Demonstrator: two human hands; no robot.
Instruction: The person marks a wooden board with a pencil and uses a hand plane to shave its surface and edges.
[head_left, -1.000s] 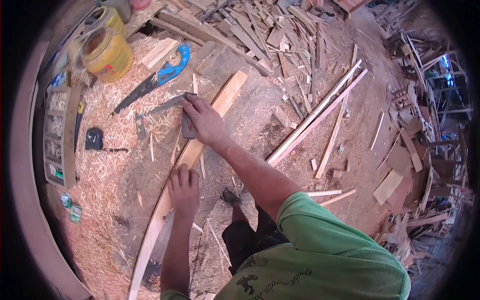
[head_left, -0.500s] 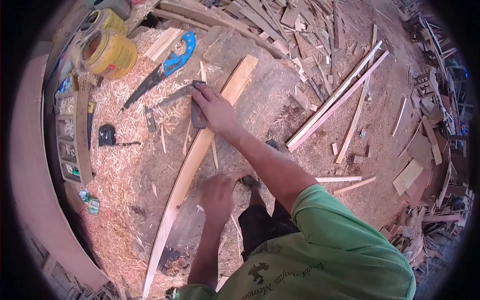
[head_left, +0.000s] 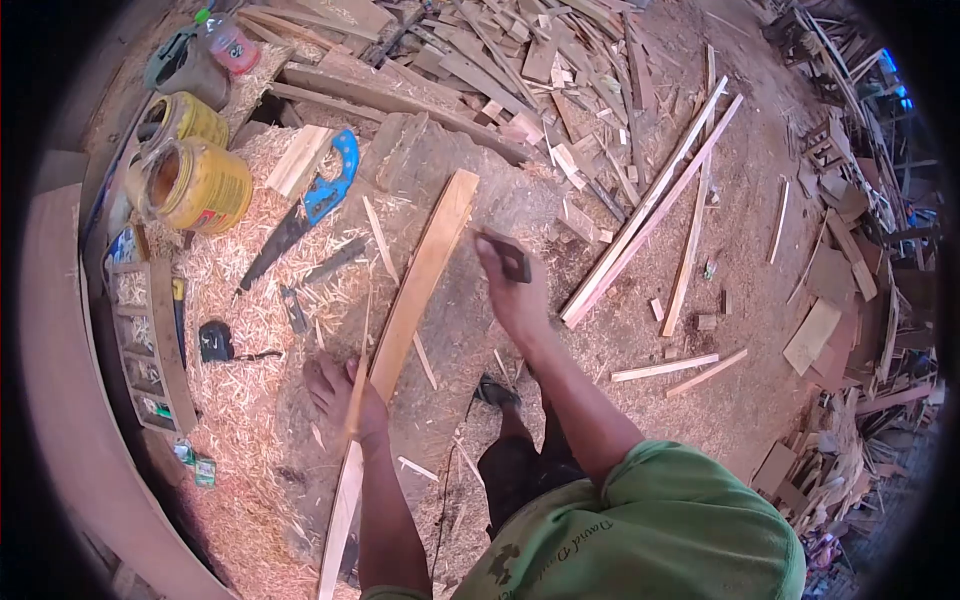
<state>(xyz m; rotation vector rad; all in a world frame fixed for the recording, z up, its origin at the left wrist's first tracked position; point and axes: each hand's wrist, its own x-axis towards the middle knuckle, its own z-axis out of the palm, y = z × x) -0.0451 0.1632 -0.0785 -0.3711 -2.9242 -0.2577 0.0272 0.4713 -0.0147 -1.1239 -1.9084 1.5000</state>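
Note:
A long narrow wooden board point(head_left: 427, 250) lies aslant on the work surface, its lower part running beneath my left wrist. My left hand point(head_left: 345, 398) is low over the board's left edge, fingers spread toward the shavings. A thin wood strip point(head_left: 366, 345), blurred at its lower end, overlaps that hand near the thumb. Raised to the right of the board, my right hand point(head_left: 520, 300) grips a small dark flat tool point(head_left: 512, 258); its exact kind does not show. Left of the board rest a blue-handled handsaw point(head_left: 300, 222) and a dark metal strip point(head_left: 336, 260).
Yellow tubs point(head_left: 210, 188) and a bottle point(head_left: 230, 45) stand at upper left. A black tape measure point(head_left: 215, 342) sits on shavings near a slotted wooden rack point(head_left: 160, 345). Long battens point(head_left: 650, 215) and heaped offcuts point(head_left: 520, 60) lie on the ground beyond.
My right hand has lifted off the board and moved right with the dark tool. My left hand has moved left over the board. The view has tilted, so surroundings sit lower.

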